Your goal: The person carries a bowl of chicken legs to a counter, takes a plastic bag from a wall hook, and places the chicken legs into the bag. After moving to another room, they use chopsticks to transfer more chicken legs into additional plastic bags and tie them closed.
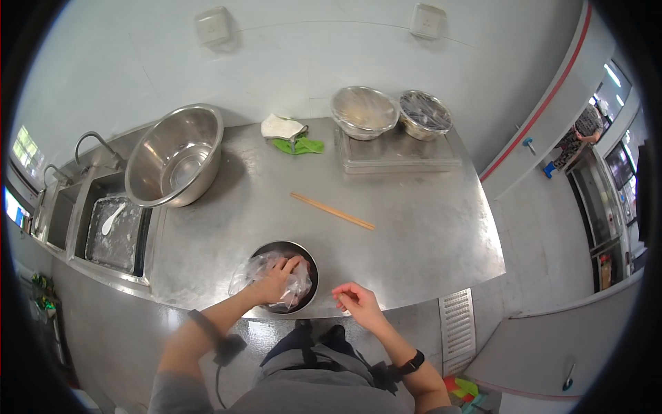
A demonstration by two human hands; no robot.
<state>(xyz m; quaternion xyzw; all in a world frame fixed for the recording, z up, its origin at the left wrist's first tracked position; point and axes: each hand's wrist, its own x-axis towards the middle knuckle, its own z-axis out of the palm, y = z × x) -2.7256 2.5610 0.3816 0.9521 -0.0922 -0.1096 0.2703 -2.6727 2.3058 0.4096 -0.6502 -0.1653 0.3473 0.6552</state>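
Observation:
A dark-lined metal bowl sits near the front edge of the counter, just ahead of my body. My left hand reaches down into it, fingers curved over a crumpled clear plastic bag. Part of the bag spills over the bowl's left rim. What lies under the bag is mostly hidden, though something dark shows at the side. To the right of the bowl, my right hand hovers by the counter edge, fingers loosely bent and apart, with nothing visible in them. A pair of wooden chopsticks lies farther back.
A large steel basin stands tilted beside the sink, where a white spoon lies. Two film-covered bowls rest on a flat metal container at the back. White and green cloths lie nearby. A person is at far right.

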